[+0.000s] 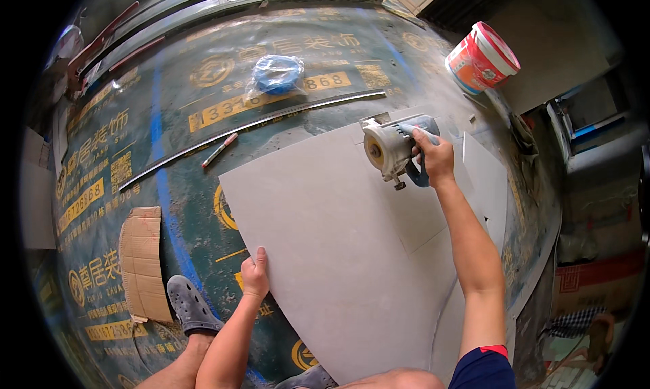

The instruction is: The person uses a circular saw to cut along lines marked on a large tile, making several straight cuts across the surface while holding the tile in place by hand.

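Observation:
A large pale grey tile (325, 213) lies before me, thin straight lines running across its right part. My right hand (439, 160) is wrapped round the handle of a handheld tile saw (389, 152), whose round blade faces left. The saw is over the far part of the tile; whether the blade touches it I cannot tell. At the tile's near left edge, my left hand (255, 275) grips with the thumb up along the rim, the other fingers partly hidden.
Beyond the tile lie a long metal ruler (257, 127), a red-and-white marker (220, 150) and a blue roll in clear plastic (277, 74). A red-and-white bucket (481, 58) stands at the far right. Cardboard (145, 264) lies left; another pale piece (482, 186) lies right of the tile.

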The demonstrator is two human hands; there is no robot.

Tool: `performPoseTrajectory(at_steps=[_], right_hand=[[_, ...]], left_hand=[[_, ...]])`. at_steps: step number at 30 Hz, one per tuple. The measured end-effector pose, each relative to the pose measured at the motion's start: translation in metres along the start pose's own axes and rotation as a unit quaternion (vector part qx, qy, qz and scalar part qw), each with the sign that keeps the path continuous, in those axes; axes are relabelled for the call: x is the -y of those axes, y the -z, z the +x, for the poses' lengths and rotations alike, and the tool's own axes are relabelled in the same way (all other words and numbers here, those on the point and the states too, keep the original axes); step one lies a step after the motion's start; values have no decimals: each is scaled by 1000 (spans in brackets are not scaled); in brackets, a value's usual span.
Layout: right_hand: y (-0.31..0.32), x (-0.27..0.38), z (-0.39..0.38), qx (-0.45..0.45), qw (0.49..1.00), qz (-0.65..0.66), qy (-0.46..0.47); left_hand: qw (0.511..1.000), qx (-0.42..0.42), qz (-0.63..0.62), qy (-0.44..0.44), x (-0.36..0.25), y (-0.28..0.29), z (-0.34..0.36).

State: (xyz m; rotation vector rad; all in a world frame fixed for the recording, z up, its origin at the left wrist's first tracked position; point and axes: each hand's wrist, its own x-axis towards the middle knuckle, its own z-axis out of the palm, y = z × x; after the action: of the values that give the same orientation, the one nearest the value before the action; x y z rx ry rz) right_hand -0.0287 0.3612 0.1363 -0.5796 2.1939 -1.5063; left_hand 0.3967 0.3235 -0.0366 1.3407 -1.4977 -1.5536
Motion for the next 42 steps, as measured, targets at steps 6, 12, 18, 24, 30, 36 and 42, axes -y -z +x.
performPoseTrajectory(at_steps=[6, 12, 18, 24, 30, 36, 42], right_hand=[[-6, -8, 4, -12, 1000, -20, 0], [-6, -8, 5, -10, 1000, -23, -6], [-6, -10, 4, -2, 999, -29, -22], [-5, -14, 3, -9, 1000, -15, -25], [-4, -18, 5, -10, 1000, -17, -22], [-5, -17, 4, -14, 1000, -15, -14], [-6, -15, 2, -24, 999, -25, -15]], left_hand=[[997, 31, 60, 37, 0, 5, 3], [997, 23, 73, 29, 5, 5, 5], [995, 28, 82, 42, 0, 6, 5], [998, 2, 60, 5, 2, 1, 5], [992, 25, 118, 47, 11, 7, 7], [999, -5, 38, -14, 10, 0, 4], [998, 17, 51, 27, 3, 1, 4]])
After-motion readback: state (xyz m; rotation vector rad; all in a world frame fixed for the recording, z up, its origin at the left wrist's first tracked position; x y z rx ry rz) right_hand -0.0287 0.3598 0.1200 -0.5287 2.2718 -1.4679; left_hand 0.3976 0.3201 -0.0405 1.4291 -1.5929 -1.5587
